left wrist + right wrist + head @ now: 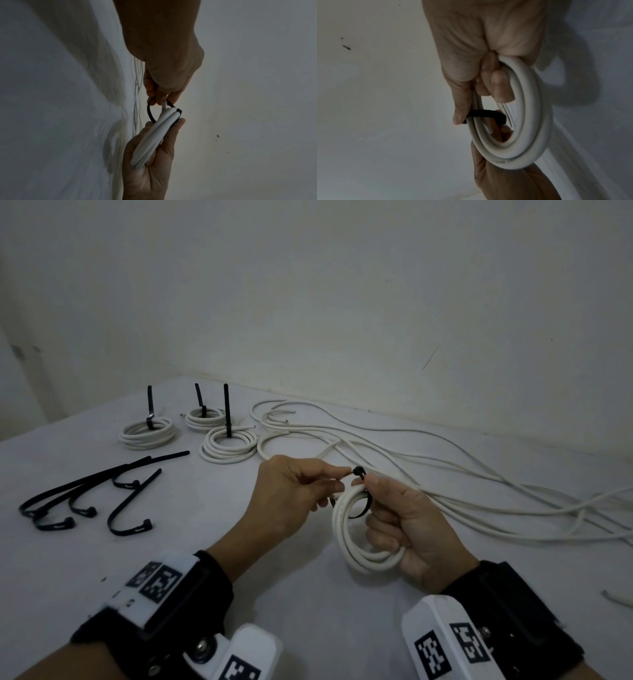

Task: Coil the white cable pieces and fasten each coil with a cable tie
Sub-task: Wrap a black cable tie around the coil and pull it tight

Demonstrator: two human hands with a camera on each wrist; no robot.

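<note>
Right hand (407, 529): fingers curled through the white coil (356, 539), held above the table (308, 594).
Left hand (291, 494): pinching the black cable tie (358, 473) looped round it.
Coil print: unreadable.
Tie tail: hidden.

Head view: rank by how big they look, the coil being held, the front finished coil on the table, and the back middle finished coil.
1. The held coil, though it is nearest the camera, in the right hand.
2. The front finished coil.
3. The back middle finished coil, farthest away.
</note>
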